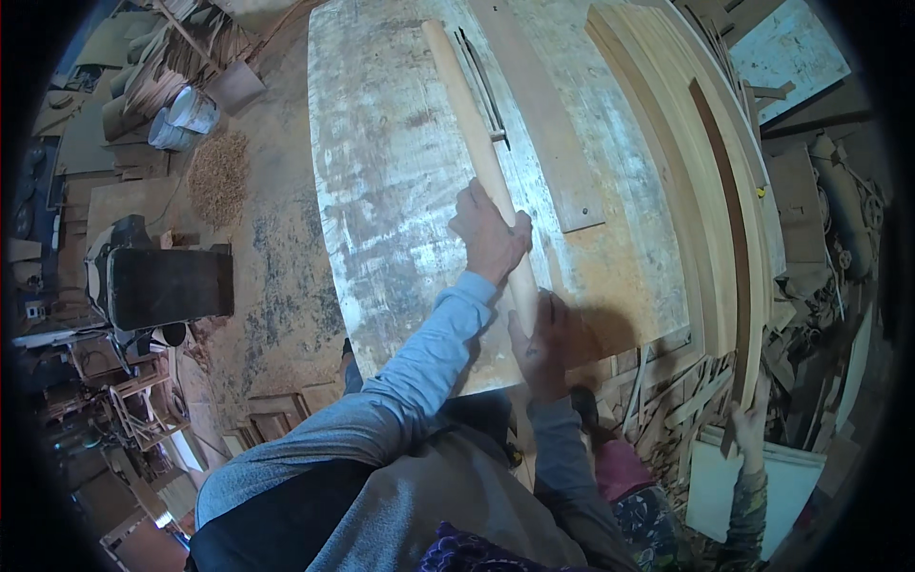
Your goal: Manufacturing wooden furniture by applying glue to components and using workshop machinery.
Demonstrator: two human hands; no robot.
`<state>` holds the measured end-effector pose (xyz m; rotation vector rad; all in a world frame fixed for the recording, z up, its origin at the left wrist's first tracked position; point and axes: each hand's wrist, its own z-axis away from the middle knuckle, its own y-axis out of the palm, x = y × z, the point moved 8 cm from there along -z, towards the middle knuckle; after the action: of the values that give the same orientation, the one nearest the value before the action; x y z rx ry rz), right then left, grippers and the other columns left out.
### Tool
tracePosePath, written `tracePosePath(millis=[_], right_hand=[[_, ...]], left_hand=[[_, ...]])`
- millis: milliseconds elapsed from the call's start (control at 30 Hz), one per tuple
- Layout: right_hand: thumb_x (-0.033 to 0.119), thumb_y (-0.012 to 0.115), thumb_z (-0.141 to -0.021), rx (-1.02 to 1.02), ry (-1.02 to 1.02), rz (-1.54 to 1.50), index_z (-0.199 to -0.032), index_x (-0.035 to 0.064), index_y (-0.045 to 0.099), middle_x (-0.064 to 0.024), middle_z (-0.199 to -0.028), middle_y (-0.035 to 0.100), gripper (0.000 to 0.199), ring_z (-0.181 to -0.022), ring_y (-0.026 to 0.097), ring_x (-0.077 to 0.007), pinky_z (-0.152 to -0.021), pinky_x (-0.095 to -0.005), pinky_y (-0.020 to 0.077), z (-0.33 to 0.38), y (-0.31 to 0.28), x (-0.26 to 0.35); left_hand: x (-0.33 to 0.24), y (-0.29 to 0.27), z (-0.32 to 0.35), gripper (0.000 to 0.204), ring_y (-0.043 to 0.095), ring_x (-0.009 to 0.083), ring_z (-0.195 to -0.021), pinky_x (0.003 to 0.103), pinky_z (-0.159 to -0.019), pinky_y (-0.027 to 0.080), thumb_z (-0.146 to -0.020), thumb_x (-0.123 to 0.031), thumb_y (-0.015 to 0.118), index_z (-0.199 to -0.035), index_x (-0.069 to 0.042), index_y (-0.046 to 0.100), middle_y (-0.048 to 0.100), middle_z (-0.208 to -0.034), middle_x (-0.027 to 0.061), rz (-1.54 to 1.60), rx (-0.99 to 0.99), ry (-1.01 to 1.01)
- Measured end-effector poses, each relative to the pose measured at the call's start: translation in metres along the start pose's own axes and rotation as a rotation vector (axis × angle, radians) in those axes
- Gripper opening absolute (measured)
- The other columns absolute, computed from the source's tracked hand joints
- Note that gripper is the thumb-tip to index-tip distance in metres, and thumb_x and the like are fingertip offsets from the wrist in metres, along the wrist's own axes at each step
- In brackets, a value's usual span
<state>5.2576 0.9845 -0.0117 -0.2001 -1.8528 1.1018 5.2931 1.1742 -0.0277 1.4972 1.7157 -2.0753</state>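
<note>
A long pale wooden pole (474, 129), rounded along its length, lies slanting over a worn wooden tabletop (372, 143). My left hand (491, 229) is closed around it partway along. My right hand (541, 348) is closed on its near end, close to the table's front edge. To the right of the pole's far part, a dark narrow slot (483, 86) with a thin metal piece runs through the tabletop. Beyond that slot a flat board (567, 186) lies lengthwise, with a screw or hole near its end.
Long planks (701, 229) lie along the table's right side. At lower right, another person's hand (748, 429) touches a plank's near end. On the left floor are white buckets (193, 110), a sawdust pile (217, 176) and a black box-shaped object (172, 286). Scrap wood surrounds the table.
</note>
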Motion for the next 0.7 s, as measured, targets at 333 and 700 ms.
tracePosePath(millis=[333, 700], right_hand=[[0.023, 0.070, -0.089, -0.001, -0.006, -0.007, -0.130, -0.0066, 0.045, -0.0247, -0.117, 0.053, 0.056, -0.108, 0.052, -0.0420, -0.092, -0.0490, 0.0443, -0.009, 0.012, -0.002], [0.018, 0.072, -0.088, -0.015, -0.014, -0.010, -0.128, -0.0058, 0.049, -0.0253, -0.117, 0.055, 0.052, -0.107, 0.054, -0.0432, -0.092, -0.0484, 0.0452, -0.020, 0.007, 0.003]], left_hand=[[0.005, 0.006, -0.018, 0.073, 0.046, 0.0410, -0.106, 0.051, -0.092, 0.034, -0.072, -0.022, 0.067, -0.130, 0.009, 0.037, 0.044, -0.114, 0.0254, 0.065, 0.006, 0.006], [0.005, 0.010, -0.026, 0.075, 0.044, 0.0420, -0.106, 0.052, -0.095, 0.033, -0.074, -0.022, 0.065, -0.133, 0.011, 0.034, 0.040, -0.117, 0.0263, 0.086, -0.019, 0.006]])
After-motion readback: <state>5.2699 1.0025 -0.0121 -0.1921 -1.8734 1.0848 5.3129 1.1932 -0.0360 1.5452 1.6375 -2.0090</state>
